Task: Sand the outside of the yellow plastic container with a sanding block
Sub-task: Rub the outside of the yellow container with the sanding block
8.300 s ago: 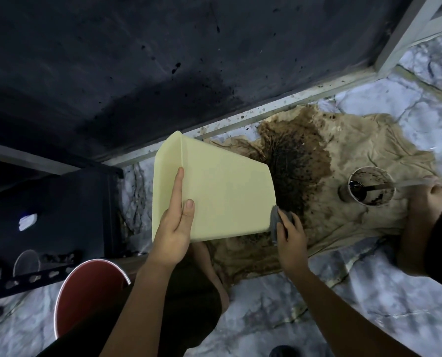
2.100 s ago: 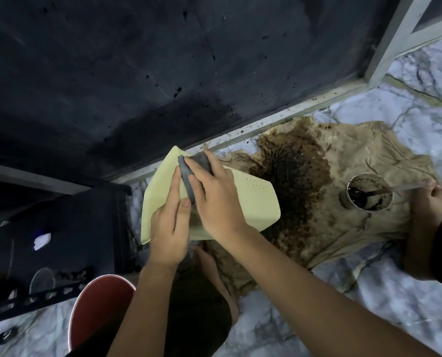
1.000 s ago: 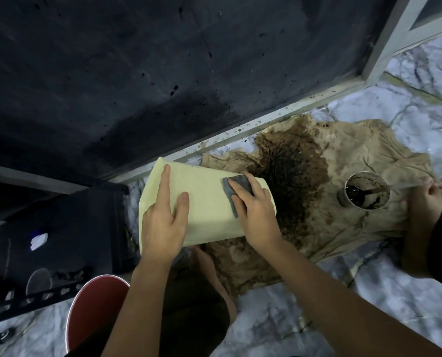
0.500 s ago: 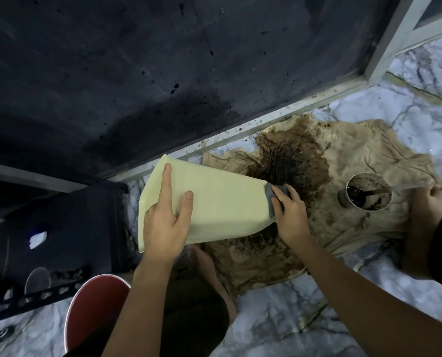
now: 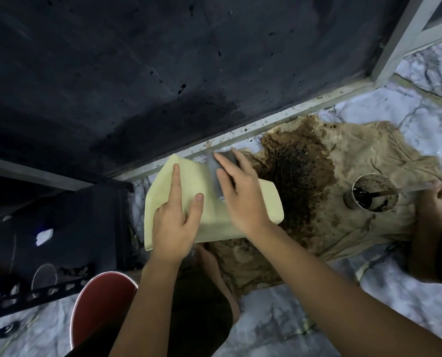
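Observation:
The yellow plastic container point(image 5: 263, 202) lies on its side above my lap, its open end to the left. My left hand point(image 5: 174, 220) lies flat on its upper face near the rim and holds it steady. My right hand point(image 5: 240, 194) grips the grey sanding block point(image 5: 214, 173) and presses it on the container's top, near the far edge. The block looks motion-blurred. My right hand and forearm hide the middle of the container.
A stained brown cloth point(image 5: 343, 228) covers the marble floor point(image 5: 407, 305). A tin of dark liquid with a stick point(image 5: 374, 191) stands on it, beside another person's hand point(image 5: 438, 199). A black panel point(image 5: 163, 73) rises behind. A red stool point(image 5: 98, 305) and black rack point(image 5: 47, 240) are on the left.
My right hand has dragged the sanding block from the container's right end back to the left, up to the far edge of its top. The left hand has stayed put.

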